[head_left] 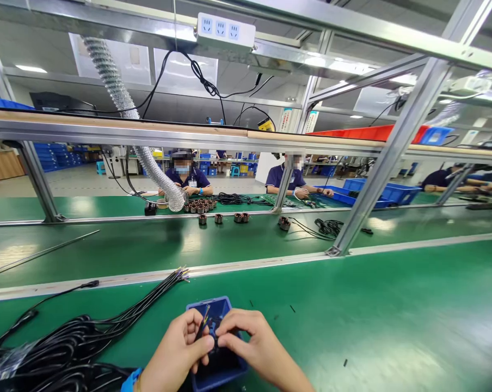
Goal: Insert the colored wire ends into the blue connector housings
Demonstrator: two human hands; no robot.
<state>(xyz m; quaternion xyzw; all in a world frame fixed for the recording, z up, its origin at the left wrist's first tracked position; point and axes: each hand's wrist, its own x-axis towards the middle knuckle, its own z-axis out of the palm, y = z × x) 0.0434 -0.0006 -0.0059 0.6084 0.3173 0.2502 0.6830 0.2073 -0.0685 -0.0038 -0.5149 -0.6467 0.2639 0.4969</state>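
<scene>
My left hand [176, 345] is closed on the end of a black cable [204, 322], with thin coloured wires sticking up past the fingers. Thumb and fingertips of my right hand [256, 337] are pinched together close beside it; what they grip, if anything, is too small to make out. Both hands are over a small blue bin [225, 378]. Dark blue small pieces show inside it, partly hidden by my fingers. To the left lies a bundle of black cables [78, 340], its stripped wire ends pointing away from me.
Tiny black bits [292, 308] lie on the green bench [376, 321]. A metal frame post [387, 152] rises at the right. Beyond the divider stand copper-wound motor cores [241, 218], a black cable coil [330, 228] and a silver duct [154, 169]. Co-workers [287, 177] sit opposite.
</scene>
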